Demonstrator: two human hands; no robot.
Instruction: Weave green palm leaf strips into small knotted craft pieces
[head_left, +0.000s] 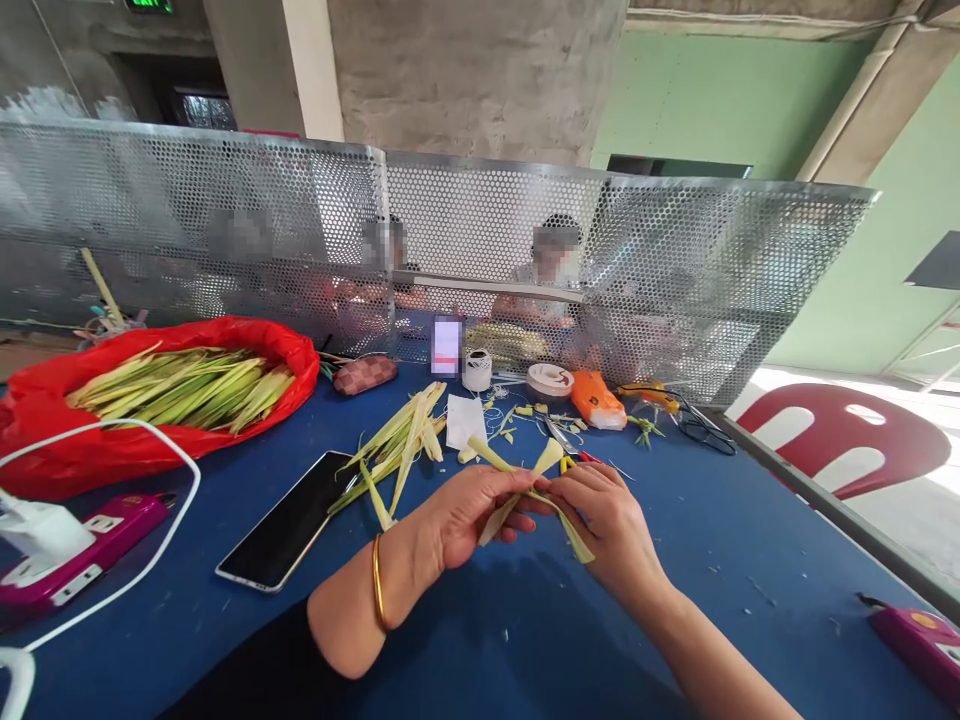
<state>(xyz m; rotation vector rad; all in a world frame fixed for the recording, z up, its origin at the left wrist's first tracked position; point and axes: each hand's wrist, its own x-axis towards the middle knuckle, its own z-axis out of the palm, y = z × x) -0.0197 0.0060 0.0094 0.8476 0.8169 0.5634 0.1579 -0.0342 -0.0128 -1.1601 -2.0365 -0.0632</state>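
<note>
My left hand [469,515] and my right hand [604,520] meet over the blue table [525,620], both pinched on crossed pale green palm leaf strips [517,478]. The strip ends stick up between my thumbs and hang down under my fingers. A gold bangle circles my left wrist. A loose pile of leaf strips [401,440] lies just beyond my left hand.
A red bag of leaves [161,395] sits at the left. A black phone [289,520], a pink power strip [82,550] with white cable, thread spool [477,369], tape roll [550,381], orange glue gun [598,400] and scissors lie around. Behind a perforated metal screen [675,270] sit other people. A red chair [847,440] stands right.
</note>
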